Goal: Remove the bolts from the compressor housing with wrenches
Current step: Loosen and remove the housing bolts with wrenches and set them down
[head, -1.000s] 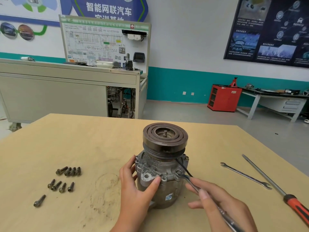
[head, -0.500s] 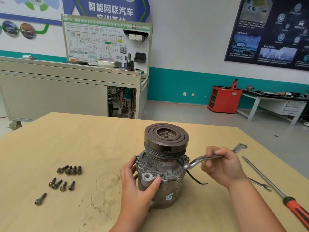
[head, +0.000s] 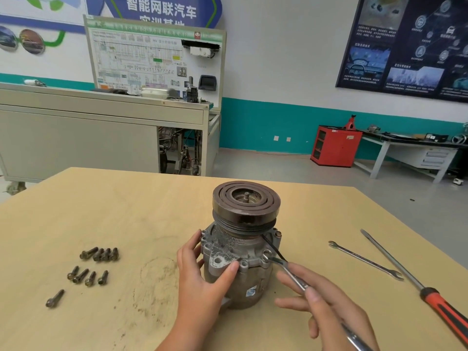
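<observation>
Live at the bench (head: pixel 126 211): compressor housing (head: pixel 243 262) upright at centre, pulley end up. Bracing it w/ the left hand (head: pixel 202 279), fingers curled round the left side, thumb pressed on the front flange. Pinching a wrench (head: pixel 286 271) in the right hand (head: pixel 326 307) btwn thumb and fingers, shank angled down-right, head at a flange bolt on the right-front corner. Prob. seated on it, can't confirm from here. Loose bolts (head: pixel 93 264) in three small groups far left. Well right: second wrench (head: pixel 364 260), just beside a red-handled screwdriver (head: pixel 405 277).
</observation>
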The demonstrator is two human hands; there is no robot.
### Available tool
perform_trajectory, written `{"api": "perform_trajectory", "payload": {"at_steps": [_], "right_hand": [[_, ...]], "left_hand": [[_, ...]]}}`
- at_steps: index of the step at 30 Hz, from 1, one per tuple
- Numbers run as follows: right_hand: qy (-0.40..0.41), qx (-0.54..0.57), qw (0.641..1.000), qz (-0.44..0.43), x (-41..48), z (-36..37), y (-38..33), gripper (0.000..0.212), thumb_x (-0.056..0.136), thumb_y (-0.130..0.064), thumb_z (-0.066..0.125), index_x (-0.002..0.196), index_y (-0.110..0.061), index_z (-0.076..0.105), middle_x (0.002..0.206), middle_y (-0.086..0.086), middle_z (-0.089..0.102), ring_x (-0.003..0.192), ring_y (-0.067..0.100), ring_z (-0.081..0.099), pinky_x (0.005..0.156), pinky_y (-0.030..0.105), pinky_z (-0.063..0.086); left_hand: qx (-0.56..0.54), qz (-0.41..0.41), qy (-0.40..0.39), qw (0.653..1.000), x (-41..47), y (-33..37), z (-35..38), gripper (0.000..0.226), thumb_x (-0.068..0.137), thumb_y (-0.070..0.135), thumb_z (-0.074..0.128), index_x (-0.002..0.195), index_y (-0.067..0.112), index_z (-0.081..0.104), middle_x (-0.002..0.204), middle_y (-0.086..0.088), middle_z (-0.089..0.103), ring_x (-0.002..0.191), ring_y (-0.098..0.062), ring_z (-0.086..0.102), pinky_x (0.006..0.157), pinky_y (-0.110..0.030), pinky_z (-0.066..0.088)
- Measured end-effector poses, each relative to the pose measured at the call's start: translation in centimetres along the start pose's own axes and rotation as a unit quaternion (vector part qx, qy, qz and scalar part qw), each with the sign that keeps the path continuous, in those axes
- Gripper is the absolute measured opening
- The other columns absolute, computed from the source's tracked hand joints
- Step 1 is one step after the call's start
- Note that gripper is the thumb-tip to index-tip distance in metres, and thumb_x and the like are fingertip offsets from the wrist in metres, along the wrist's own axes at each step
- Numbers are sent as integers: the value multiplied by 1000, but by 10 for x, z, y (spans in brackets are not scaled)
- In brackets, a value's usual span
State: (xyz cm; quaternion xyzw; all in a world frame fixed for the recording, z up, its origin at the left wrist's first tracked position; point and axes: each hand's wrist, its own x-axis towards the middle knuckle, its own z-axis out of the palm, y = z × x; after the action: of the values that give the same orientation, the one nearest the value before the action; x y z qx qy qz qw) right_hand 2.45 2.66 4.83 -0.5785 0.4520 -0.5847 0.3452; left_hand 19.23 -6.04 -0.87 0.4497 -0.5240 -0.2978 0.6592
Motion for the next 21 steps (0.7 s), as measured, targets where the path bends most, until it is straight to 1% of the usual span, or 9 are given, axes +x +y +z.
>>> {"api": "perform_trajectory", "payload": {"at_steps": [2,4,7,11,12,14,16,18,21], "right_hand": [[-18,-27,999,19,2,2,0,37,91,3,50,92,-26,72,84,-15,75,68,10,72,54,4,41],[-13,-31,999,15,7,1,-5,27,91,-10,53,87,-27,74,82,-12,75,67,12,72,58,3,42],[-45,15,999,21,34,-19,-12,34,70,-17,45,77,-17,78,77,7,75,59,25,71,44,7,37],[-122,104,978,135,91,-44,-3,33,64,-20,48,72,-5,76,66,23,69,47,27,63,38,18,33],[-137,131,969,158,100,-44,1,32,62,-27,56,68,-3,75,61,22,67,46,26,61,38,18,34],[-154,184,953,186,113,-42,11,43,37,-34,81,63,-1,73,53,20,64,43,24,58,39,18,38],[-139,237,946,174,117,-42,17,50,24,-32,88,60,-2,73,48,17,61,42,22,56,40,18,39],[-82,311,938,129,112,-46,17,46,23,-33,87,58,-7,73,45,11,58,42,17,53,42,16,39],[-23,328,943,46,85,-52,10,36,47,-39,76,72,-13,76,63,9,69,53,18,62,47,13,41]], "left_hand": [[-2,0,-1,1000,0,0,0,71,60,45,74,121,50,37,132,17,40,115,17,42,94,-16,37],[-4,-3,-1,1000,0,1,0,75,56,55,73,121,51,37,131,18,40,116,16,42,96,-20,38],[-4,-5,-1,1000,1,2,1,77,52,61,68,121,50,37,131,19,40,115,17,42,96,-20,38],[0,-10,-5,1000,0,3,0,77,51,62,68,121,50,37,132,19,40,114,19,41,96,-19,38],[1,-9,-5,1000,1,3,-1,77,51,62,67,121,50,37,131,19,40,114,20,40,95,-16,37],[2,-8,-4,1000,0,4,-1,77,51,62,67,121,49,37,131,19,41,114,20,40,93,-13,36],[1,-9,-4,1000,0,3,-1,77,51,62,67,121,49,37,131,19,41,114,19,40,93,-13,36],[-1,-9,-3,1000,0,4,-1,77,51,63,67,121,49,38,130,21,40,114,19,40,91,-12,37],[-3,-9,-3,1000,0,3,-1,77,51,63,67,121,49,37,130,22,39,114,19,40,91,-11,37]]}}
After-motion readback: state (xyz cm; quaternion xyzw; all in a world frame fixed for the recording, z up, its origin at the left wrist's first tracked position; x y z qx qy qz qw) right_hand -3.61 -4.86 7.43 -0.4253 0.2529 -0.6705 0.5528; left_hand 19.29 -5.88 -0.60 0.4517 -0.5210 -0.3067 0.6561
